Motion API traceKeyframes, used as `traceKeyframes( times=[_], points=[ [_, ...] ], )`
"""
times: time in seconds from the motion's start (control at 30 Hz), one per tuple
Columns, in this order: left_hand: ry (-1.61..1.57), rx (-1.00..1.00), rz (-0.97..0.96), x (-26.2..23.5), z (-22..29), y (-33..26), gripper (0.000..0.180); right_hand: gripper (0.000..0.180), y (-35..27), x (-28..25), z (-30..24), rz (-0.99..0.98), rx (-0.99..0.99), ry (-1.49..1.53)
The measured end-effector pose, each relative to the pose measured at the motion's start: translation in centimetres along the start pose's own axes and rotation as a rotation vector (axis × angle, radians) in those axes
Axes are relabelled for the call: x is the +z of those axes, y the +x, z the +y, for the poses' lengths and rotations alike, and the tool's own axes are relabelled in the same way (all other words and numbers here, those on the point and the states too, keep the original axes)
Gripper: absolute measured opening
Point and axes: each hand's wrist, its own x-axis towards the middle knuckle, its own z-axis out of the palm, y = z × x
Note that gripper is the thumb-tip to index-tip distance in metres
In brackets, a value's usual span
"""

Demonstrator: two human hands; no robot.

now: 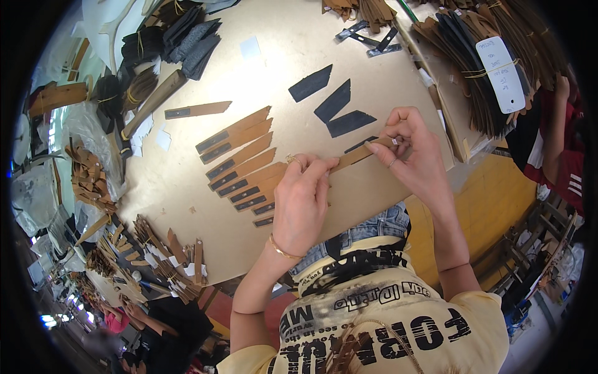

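Observation:
My left hand point(303, 202) is closed on the left end of a brown leather strip point(361, 154), low over the near side of the table. The strip's other end is pinched between the thumb and fingers of my right hand point(411, 153). A narrow black piece point(359, 144) lies along the strip's far edge, by my right fingertips; whether it is attached I cannot tell. Left of my left hand, several brown leather strips point(249, 156) with dark end patches are fanned in a slanting row. Beyond my hands lie black leather pieces point(336, 100) with slanted ends.
A wooden-handled tool point(152, 105) and black bundles point(193, 47) are at the far left. Tied leather bundles point(458, 56) with a white tag point(500, 75) stand at the right. Black pieces with holes point(367, 38) lie at the back. Other people are at both sides.

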Motion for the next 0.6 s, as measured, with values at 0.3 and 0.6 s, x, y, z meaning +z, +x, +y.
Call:
traceKeyframes(
  times=[0.3, 0.6],
  points=[
    [0.026, -0.004, 0.012, 0.02, 0.26, -0.04, 0.023, 0.035, 0.02, 0.12, 0.0, -0.003, 0.0, 0.0],
    [0.099, 0.047, -0.014, -0.06, 0.19, -0.14, 0.027, 0.034, -0.01, 0.13, 0.1, -0.005, -0.018, 0.014]
  ],
)
